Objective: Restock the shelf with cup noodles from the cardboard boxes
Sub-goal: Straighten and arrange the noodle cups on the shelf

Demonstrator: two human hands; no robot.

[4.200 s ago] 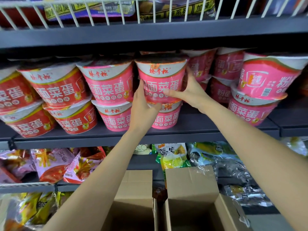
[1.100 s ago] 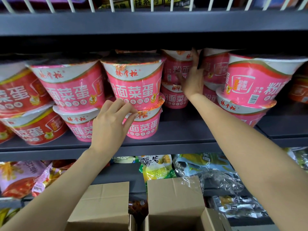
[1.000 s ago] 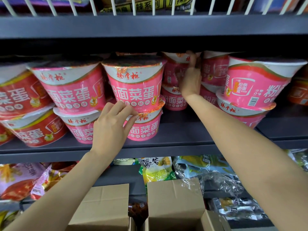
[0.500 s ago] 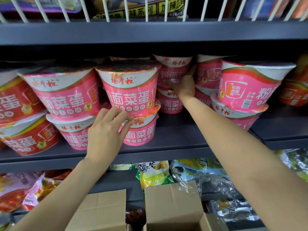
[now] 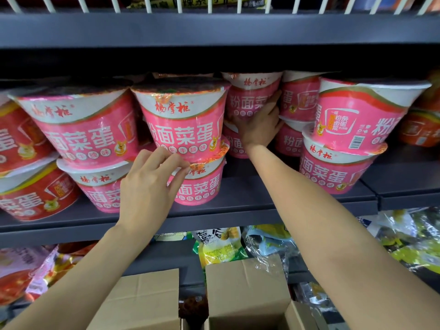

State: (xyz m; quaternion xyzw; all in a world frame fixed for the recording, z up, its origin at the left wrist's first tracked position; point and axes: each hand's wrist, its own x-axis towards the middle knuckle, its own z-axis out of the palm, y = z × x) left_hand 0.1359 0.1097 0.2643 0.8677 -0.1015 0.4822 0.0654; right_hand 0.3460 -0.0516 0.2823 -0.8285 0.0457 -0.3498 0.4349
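Cups, frame centre: your left hand (image 5: 152, 186) rests loose fingers on the front stack (image 5: 188, 129), your right hand (image 5: 258, 128) presses open against the rear cup (image 5: 250, 96) directly beyond.

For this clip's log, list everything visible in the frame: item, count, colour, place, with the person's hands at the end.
pink cup noodles: about ten visible, pink and white, stacked two high across the middle shelf, some behind
red cup noodles: at least two, red and white, stacked at the shelf's left end
orange cups: count unclear, far right of the shelf
shelf: one, dark grey, with a white wire rail above
snack bags: several, yellow-green, clear and pink, on the lower shelf
cardboard boxes: two, brown, flaps open, at the bottom
left hand: fingertips at the seam between the two front stacked pink cups
right hand: reaching to the back row, touching a rear pink cup
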